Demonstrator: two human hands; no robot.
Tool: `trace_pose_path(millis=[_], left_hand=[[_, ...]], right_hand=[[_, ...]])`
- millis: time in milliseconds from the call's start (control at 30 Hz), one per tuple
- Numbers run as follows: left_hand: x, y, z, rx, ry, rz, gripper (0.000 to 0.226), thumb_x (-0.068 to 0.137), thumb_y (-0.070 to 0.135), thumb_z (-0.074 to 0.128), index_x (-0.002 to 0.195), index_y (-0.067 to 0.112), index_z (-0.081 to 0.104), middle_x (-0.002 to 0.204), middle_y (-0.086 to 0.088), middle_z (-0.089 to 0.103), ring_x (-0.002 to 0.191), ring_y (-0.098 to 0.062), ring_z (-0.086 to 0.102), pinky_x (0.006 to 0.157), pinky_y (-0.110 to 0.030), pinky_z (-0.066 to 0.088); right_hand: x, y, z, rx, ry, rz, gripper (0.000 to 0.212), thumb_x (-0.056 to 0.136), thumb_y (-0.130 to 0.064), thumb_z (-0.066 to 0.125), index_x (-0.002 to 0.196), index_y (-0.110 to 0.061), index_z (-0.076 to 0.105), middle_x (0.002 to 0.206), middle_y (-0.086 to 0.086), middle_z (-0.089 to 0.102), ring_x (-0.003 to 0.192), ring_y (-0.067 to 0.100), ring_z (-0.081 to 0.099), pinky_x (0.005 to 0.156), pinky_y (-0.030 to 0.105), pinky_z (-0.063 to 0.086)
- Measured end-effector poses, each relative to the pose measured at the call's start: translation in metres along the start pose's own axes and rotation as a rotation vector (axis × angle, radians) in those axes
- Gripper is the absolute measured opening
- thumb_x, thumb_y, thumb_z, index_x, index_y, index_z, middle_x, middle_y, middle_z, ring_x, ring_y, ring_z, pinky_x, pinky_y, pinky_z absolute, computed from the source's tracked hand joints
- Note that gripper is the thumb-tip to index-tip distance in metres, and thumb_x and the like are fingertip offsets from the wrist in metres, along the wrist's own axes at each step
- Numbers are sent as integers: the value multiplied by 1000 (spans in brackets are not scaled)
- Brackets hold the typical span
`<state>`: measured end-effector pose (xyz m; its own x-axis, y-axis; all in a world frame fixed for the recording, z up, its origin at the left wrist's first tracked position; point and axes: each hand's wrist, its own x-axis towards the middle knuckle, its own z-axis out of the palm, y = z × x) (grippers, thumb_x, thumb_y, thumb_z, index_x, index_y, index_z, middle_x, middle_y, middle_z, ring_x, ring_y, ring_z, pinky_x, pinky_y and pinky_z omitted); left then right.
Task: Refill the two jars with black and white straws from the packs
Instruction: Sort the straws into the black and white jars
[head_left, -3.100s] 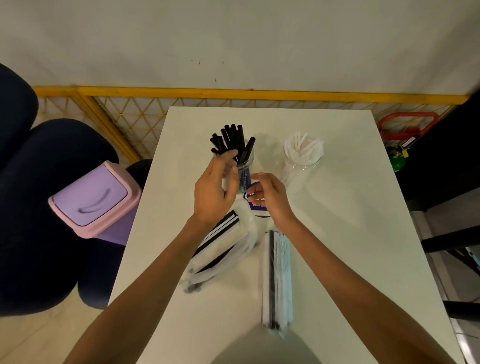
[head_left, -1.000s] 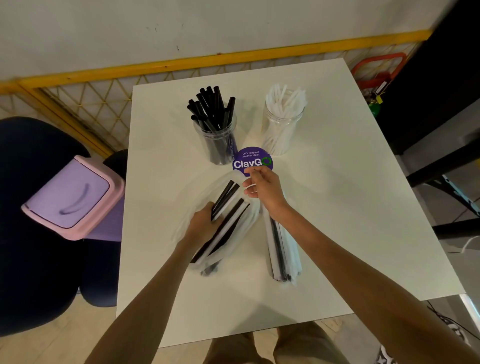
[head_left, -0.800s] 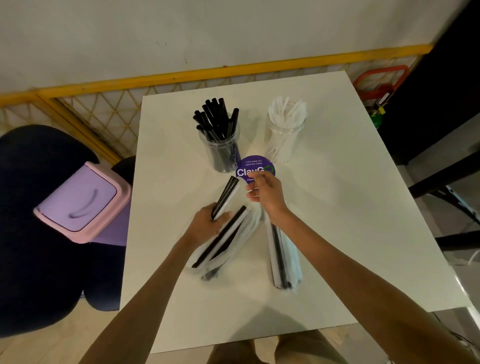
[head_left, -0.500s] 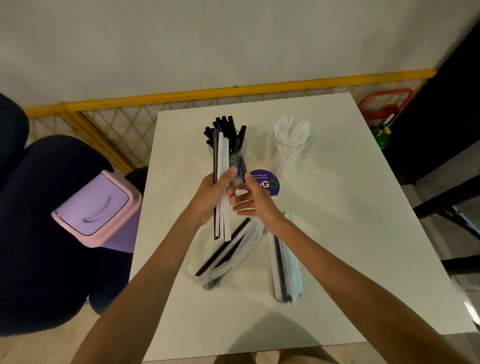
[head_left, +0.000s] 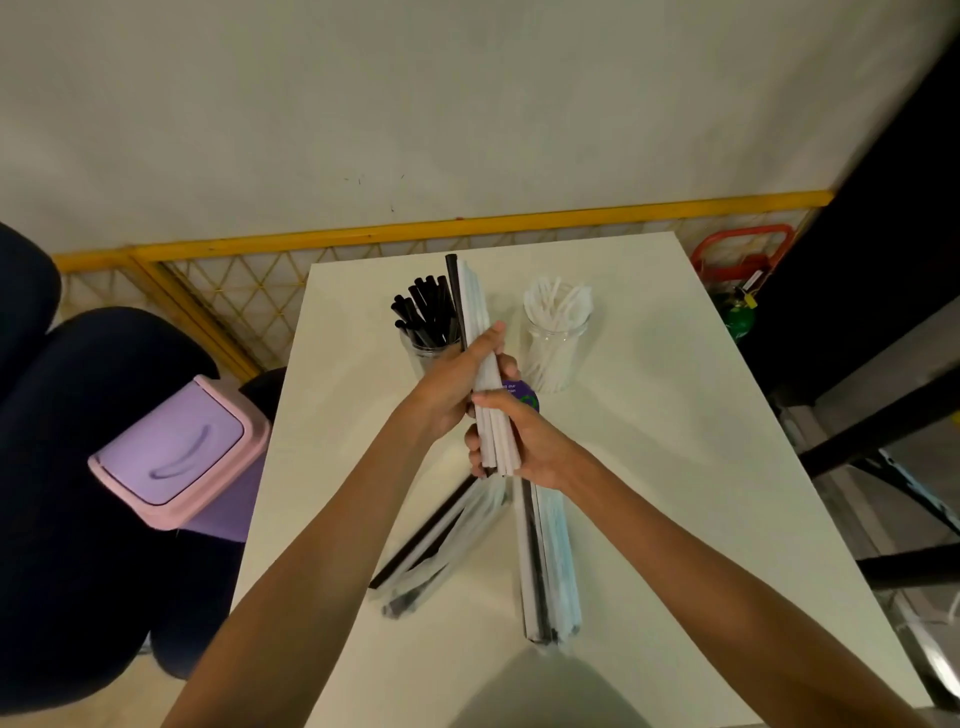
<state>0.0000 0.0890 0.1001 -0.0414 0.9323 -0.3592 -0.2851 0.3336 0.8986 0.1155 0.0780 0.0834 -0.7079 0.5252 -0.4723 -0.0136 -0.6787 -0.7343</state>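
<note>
Mostly hidden behind the hands: a round purple label (head_left: 525, 399), with words too small to read. Bottom of the black-straw jar (head_left: 422, 325) covered by the left hand (head_left: 451, 388). Hard to count the straws in the held bundle (head_left: 475, 317): one black straw on its left side, a few white ones next to it. Cut off at the left edge: a big dark chair (head_left: 72, 467).

Underneath it all, a white table (head_left: 675, 467), pushed up to a pale wall (head_left: 467, 104) with a yellow rail (head_left: 363, 236) along the bottom. Just left of the table, a pink bin (head_left: 176, 457) with a purple lid.

Two hands, both wrapped round the one bundle: left hand on the middle, right hand (head_left: 527, 439) on the low end. Bundle held up over the table, top end crossing in front of the black-straw jar.

Two jars at the far side, white-straw jar (head_left: 556, 343) on the right. Two plastic packs lying flat, closer in: left pack (head_left: 441, 540) slanted, right pack (head_left: 549, 566) straight, black and white straws in both.
</note>
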Motion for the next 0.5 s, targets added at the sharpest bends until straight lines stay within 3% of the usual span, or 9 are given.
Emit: trace_pose_path(millis=[100,300,400,500], left_hand=[[4,-1,8,32,-67,-36,29,92,37,54,73,15,50,65,-1,62,78,-20,56,76,-26,51],[11,-9,22,53,-94,-92,28,85,41,61,71,17,56,71,-1,64,81,-18,58,76,-28,46],[17,-13,35,54,-19,-50,22,89,34,59,87,11,61,76,-2,64,75,-16,61,74,-28,50],[25,-13,46,132,123,32,30,90,32,59,107,8,58,89,-4,66,82,-17,63,77,-29,54]], right_hand=[[-6,-4,-9,42,-45,19,12,83,-23,50,75,-15,47,46,-4,46,39,9,43,43,19,40],[-11,-7,-21,2,1,23,27,94,-27,40,69,-19,43,38,-9,29,32,4,27,36,16,30],[-12,-5,-27,-31,121,-26,26,93,-26,43,68,-19,41,38,-9,29,31,4,26,36,15,27],[-15,-5,-35,-29,234,-55,27,93,-29,49,70,-18,42,40,-7,31,32,6,28,36,16,29]])
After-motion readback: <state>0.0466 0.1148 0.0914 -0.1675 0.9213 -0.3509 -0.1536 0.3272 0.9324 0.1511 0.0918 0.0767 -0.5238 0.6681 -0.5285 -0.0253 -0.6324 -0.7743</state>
